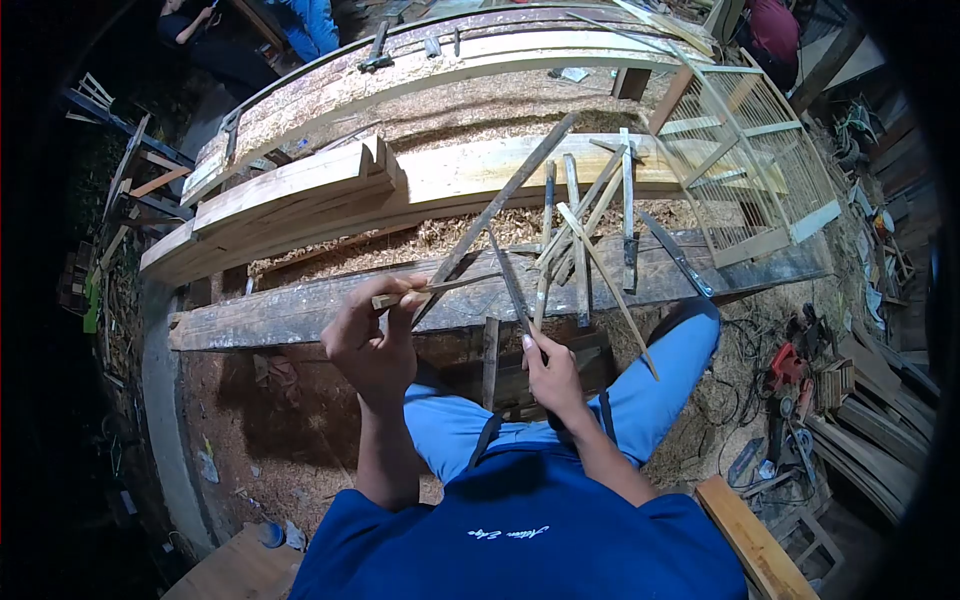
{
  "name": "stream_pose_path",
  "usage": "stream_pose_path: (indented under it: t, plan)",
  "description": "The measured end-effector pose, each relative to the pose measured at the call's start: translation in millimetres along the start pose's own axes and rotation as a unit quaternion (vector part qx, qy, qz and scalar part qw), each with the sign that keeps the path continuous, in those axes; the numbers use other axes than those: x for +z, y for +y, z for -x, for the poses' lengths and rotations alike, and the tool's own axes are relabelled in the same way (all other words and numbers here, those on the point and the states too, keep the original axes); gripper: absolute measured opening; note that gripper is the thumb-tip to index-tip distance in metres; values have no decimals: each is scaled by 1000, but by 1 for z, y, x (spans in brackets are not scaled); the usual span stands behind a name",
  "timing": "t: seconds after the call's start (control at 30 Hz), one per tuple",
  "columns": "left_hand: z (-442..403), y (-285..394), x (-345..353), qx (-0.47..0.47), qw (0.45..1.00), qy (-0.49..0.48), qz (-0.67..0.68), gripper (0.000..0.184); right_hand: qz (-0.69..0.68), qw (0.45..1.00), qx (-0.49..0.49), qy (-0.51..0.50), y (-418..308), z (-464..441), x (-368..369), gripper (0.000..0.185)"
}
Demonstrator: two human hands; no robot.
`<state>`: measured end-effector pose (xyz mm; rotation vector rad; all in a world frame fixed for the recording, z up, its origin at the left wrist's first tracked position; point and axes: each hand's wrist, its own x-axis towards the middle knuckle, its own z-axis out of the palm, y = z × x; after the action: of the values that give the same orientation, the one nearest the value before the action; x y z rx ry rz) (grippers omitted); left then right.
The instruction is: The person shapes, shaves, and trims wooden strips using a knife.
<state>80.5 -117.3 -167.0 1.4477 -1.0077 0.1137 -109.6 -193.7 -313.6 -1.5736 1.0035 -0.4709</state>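
Between its thumb and fingers my left hand (pixel 375 328) pinches a thin wooden stick (pixel 460 284), raised over the near beam. My right hand (pixel 552 375) is closed round the lower end of a knife (pixel 508 278), whose long narrow blade points up and away. A long dark wooden strip (pixel 510 190) slants behind the stick. Several thin wooden sticks (pixel 600 190) lie crossed in a loose pile, right of the blade. To their right, another knife-like tool (pixel 672 250) rests on the dark beam (pixel 270 308).
Thick pale beams (pixel 290 190) run across the middle. A hammer (pixel 376 50) lies on the far plank. At right stands a slatted wooden frame (pixel 745 150); a red power tool (pixel 788 366) is on the ground. People (pixel 310 25) are at the far edge.
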Motion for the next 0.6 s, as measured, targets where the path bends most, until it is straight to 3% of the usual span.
stream_pose_path:
  t: [0.07,0.2,0.47,0.6]
  plan:
    - [1,-2,0,1,1000,4,12,13,-1,999,38,-22,-5,1,-3,40]
    - [2,-1,0,4,1000,3,19,12,-13,1000,-1,2,9,-1,2,40]
    - [2,3,2,3,1000,-4,14,13,-1,998,59,-21,-1,0,-3,39]
    - [1,4,3,16,1000,-13,5,14,-21,1000,6,8,14,-3,4,39]
